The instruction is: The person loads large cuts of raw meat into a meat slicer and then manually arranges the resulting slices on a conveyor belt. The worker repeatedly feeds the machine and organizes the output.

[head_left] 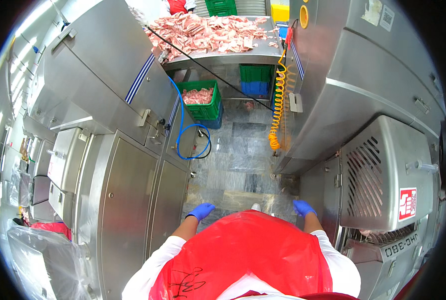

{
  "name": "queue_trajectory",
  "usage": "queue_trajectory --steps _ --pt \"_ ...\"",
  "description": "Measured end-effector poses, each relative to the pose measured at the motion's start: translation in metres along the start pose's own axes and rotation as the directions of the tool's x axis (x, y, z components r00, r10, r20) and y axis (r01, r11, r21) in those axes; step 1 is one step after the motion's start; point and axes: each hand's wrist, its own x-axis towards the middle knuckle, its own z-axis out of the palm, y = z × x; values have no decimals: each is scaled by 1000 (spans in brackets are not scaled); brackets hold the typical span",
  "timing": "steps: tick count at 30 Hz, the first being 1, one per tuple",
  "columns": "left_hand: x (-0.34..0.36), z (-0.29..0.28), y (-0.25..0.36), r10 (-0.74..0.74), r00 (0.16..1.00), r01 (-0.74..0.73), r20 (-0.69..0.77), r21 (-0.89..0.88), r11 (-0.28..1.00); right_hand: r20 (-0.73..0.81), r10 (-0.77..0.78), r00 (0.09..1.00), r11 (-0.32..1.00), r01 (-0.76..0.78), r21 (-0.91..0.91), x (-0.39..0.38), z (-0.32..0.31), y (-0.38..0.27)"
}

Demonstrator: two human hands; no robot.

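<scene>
My left hand [201, 211], in a blue glove, hangs beside the steel cabinet on the left. Its fingers are loosely curled together and I see nothing in them. On the other side, my right hand [304, 208], gloved in blue too, is low near the slotted steel machine cover [367, 175]. Its fingers are also drawn together with no object showing. Both hands are apart from the machines. My red apron [248, 250] fills the space between my arms, and a white shoe tip [256, 206] shows past it.
Steel machines [128, 195] line both sides of a tiled aisle [243, 155]. Ahead is a steel table [208, 59] heaped with sliced raw meat [208, 32]; a person stands behind it. Below sits a green crate [203, 110] of meat. A blue hose [181, 135] and yellow coiled hose [279, 100] hang nearby.
</scene>
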Motion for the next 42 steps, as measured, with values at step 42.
queue_trajectory --steps 42 --pt "77 -125 -88 71 989 -114 129 366 923 3 120 993 984 -118 -133 -2 87 -82"
